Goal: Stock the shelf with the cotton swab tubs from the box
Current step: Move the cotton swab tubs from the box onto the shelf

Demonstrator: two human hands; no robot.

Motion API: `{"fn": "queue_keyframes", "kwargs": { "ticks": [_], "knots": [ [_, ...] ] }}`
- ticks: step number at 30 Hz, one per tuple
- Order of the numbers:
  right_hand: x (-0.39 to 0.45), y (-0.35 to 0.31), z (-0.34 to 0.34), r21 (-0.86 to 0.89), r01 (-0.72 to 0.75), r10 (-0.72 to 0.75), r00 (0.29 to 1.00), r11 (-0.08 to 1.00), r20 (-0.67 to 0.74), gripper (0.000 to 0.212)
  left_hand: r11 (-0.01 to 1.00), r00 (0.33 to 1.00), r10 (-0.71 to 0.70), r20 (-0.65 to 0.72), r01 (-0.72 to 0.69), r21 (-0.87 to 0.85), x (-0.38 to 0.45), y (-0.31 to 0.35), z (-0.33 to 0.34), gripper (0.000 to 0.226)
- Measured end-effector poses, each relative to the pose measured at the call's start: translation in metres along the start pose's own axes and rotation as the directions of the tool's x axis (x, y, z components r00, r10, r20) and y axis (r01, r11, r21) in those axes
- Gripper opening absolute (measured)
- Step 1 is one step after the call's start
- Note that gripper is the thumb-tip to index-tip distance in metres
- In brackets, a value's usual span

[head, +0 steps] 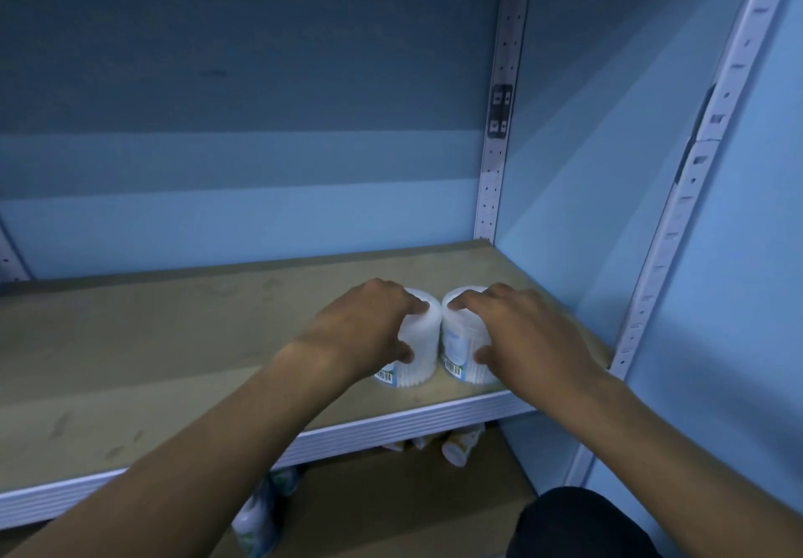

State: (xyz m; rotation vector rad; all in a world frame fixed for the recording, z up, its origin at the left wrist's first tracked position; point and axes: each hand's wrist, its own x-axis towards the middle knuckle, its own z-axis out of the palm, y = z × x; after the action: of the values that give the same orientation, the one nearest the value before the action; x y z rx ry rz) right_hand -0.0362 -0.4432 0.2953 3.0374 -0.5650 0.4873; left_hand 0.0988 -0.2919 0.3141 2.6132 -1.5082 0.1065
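Tubs of cotton swabs stand side by side on the shelf [130,353], near its front edge and toward the right end, their walls touching or very nearly so. In the head view, the only one given, the left hand [369,331] grips the left tub [417,340]: fingers curl over the lid and the thumb presses the near wall. The right hand [517,331] grips the right tub [456,340] in the same way, fingertips on the lid rim and thumb low against the side. Each grip sits directly on top of its own tub, so each hand is the nearer one for the tub it holds — no crossing over is called for. Both tubs stand upright, long axis vertical, bases flat on the board as far as can be seen. They are short round containers of translucent white plastic with ribbed-looking walls where the swab sticks show through, and a label with a barcode wraps each near the base. Behind and to the left of the pair the shelf board lies open, so I judge that the coming move is either to let go or to slide the pair back. On the lower shelf [391,510], small pale containers [460,444] of some kind are dimly visible — too dark to name. The box is out of sight.
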Motion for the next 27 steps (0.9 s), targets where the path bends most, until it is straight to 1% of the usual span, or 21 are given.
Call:
{"fn": "queue_keyframes", "kwargs": {
  "ticks": [5, 9, 15, 18, 24, 27],
  "knots": [
    [0.022, 0.011, 0.008, -0.030, 0.014, -0.014, 1.000, 0.999, -0.001, 0.068, 1.000, 1.000, -0.029, 0.008, 0.029, -0.008, 0.023, -0.002, 0.002, 0.067],
    [0.041, 0.020, 0.015, -0.067, -0.009, 0.009, 1.000, 0.998, 0.003, 0.066, 0.999, 0.999, -0.034, -0.006, 0.034, -0.003, 0.048, -0.007, 0.005, 0.064],
    [0.081, 0.035, 0.029, -0.096, -0.046, 0.043, 0.999, 0.994, -0.027, 0.063, 0.994, 0.998, -0.059, -0.019, 0.057, -0.092, 0.087, -0.017, 0.017, 0.066],
    [0.104, 0.044, 0.041, -0.084, -0.077, 0.075, 0.997, 0.993, -0.022, 0.060, 0.985, 0.995, -0.099, -0.026, 0.095, -0.146, 0.109, -0.023, 0.022, 0.069],
    [0.152, 0.061, 0.055, -0.022, -0.133, 0.133, 0.991, 0.991, 0.024, 0.059, 0.982, 0.991, -0.120, -0.068, 0.108, -0.154, 0.151, -0.031, 0.031, 0.069],
    [0.166, 0.071, 0.064, 0.001, -0.124, 0.124, 0.992, 0.992, -0.013, 0.058, 0.982, 0.989, -0.131, -0.062, 0.121, -0.143, 0.169, -0.035, 0.034, 0.069]
  ]
}}
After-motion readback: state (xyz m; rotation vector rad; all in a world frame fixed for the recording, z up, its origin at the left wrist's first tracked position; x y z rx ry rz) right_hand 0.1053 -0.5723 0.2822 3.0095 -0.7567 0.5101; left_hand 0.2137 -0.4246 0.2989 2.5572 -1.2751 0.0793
